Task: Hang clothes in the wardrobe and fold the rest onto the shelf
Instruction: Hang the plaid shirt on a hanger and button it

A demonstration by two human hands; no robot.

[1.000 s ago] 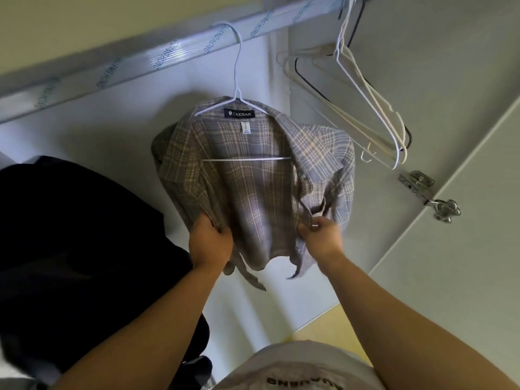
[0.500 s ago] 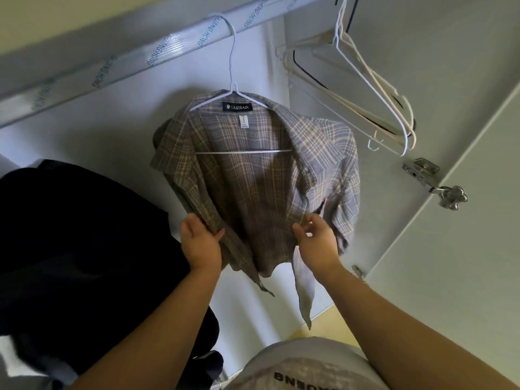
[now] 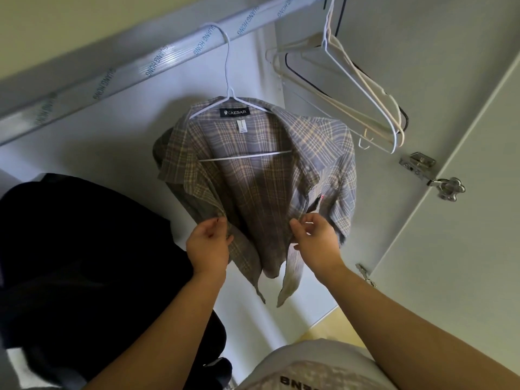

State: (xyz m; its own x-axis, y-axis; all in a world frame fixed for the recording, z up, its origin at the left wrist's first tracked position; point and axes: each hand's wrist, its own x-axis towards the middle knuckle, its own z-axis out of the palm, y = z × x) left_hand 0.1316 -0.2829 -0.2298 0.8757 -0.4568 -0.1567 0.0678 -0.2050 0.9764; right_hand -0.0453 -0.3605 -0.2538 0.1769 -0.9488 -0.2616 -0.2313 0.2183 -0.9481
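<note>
Shirt (image 3: 267,192) front edges pinched — left hand (image 3: 208,244), right hand (image 3: 316,244).

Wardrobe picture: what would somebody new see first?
A plaid shirt hangs on a white hanger from the rail, right in the middle, with the left hand and right hand pinching its front edges. Empty hangers dangle at upper right, and dark clothes fill the left.

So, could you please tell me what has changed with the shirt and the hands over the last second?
Both hands released the bunched shirt fronts, whose tails dropped to hang loose. The left hand now pinches one front edge; the right hand curls at the other, grip unclear. The shirt stayed on its hanger on the rail; the spare hangers stayed put.
</note>
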